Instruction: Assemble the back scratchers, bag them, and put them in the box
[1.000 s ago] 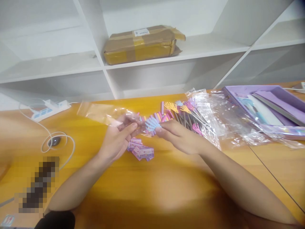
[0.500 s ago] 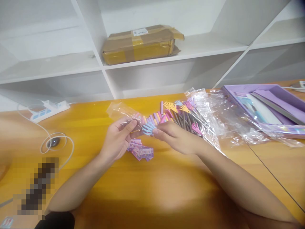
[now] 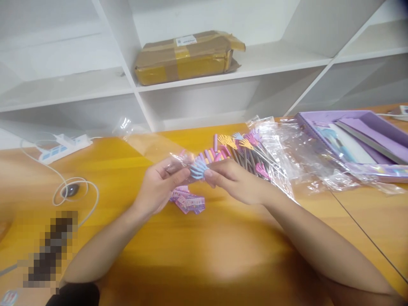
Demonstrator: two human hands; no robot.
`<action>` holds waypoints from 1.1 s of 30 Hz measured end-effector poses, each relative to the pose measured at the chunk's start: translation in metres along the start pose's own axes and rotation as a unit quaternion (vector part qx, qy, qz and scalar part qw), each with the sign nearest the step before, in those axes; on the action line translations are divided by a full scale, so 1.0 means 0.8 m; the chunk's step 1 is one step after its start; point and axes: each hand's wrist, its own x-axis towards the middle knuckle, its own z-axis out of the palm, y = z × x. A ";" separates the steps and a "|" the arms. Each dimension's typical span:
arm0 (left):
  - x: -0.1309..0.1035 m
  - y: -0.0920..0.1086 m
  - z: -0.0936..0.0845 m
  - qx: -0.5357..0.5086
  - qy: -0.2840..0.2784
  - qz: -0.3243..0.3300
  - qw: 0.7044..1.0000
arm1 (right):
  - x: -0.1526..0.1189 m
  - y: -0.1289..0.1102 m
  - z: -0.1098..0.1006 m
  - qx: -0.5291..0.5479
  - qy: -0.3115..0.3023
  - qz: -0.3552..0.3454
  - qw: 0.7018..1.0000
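Pinched in my left hand (image 3: 161, 182) is a clear plastic bag (image 3: 143, 142) that stretches up and to the left. My right hand (image 3: 234, 178) has its thumb and fingers closed on a light blue hand-shaped piece (image 3: 199, 168), which touches the bag's edge beside my left fingertips. Just behind lie several pink, purple and yellow sticks (image 3: 210, 154), partly hidden by my hands. Below my left fingers rest small purple printed cards (image 3: 191, 202). Right of the sticks are several dark rods with yellow, blue, purple and pink hand-shaped ends (image 3: 246, 143).
Crumpled clear bags (image 3: 296, 148) cover the right side, beside a purple open box (image 3: 357, 114). On the left are a power strip (image 3: 65, 148) and a dark mouse (image 3: 70, 190) with a looped cable. A taped carton (image 3: 188, 59) sits on the white shelf behind.
The clear bag now extends farther up and left from my left hand. My left fingers have moved in closer to the blue piece, while my right hand has hardly moved.
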 end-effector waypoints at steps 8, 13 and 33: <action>-0.005 -0.010 0.004 0.149 0.030 0.010 0.988 | 0.001 -0.008 -0.002 0.072 -0.012 0.021 0.997; -0.004 -0.012 0.000 0.205 0.046 0.024 0.977 | 0.006 -0.002 0.007 0.090 -0.008 0.043 0.995; 0.002 -0.041 -0.005 0.148 0.030 0.009 0.989 | 0.009 0.003 0.027 0.086 0.129 0.154 0.976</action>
